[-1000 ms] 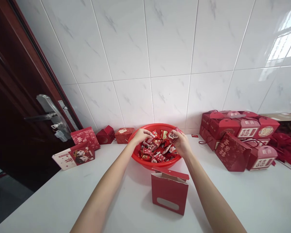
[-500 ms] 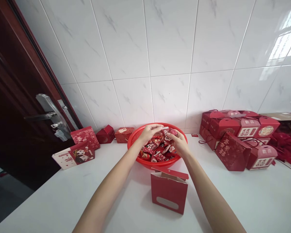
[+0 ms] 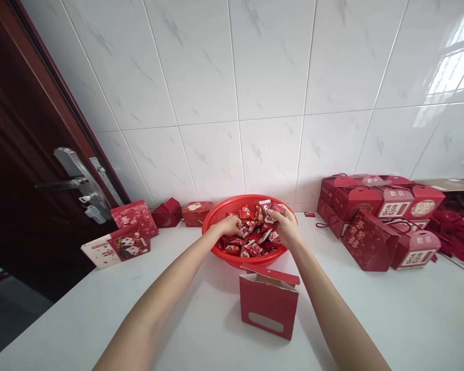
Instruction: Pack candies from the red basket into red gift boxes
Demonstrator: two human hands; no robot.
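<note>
Left hand (image 3: 231, 225) has dropped away from the right one since the last frame, down and left into the packets (image 3: 254, 249); right hand (image 3: 288, 225) is about where it was. Count: 1 basket (image 3: 220, 210), red, packets piled in it, too overlapped to count. 1 open box (image 3: 268, 305) on the table (image 3: 201, 319), upright, near side of basket, top flap partly raised. 4 boxes left of basket: floral box (image 3: 135, 216), picture box (image 3: 118, 246), small box (image 3: 167, 213), low box (image 3: 197, 214). Right side: box stack (image 3: 358, 202), exact count unclear, plus 2 in front of it, slanted box (image 3: 370, 241) and label box (image 3: 416, 250). 1 small card (image 3: 310, 214) between basket and stack. Hands: left is narrow, fingers bent down on packets inside the basket; can't tell if it has a grip on one. Right is pinched, thumb and fingers on at least 2 held packets (image 3: 269, 214), over the right part of the pile. Left no longer reaches the held packets, the two hands are apart now. Open box, basket and side boxes sit as before, only a slight view shift. Neither hand touches the open box.
</note>
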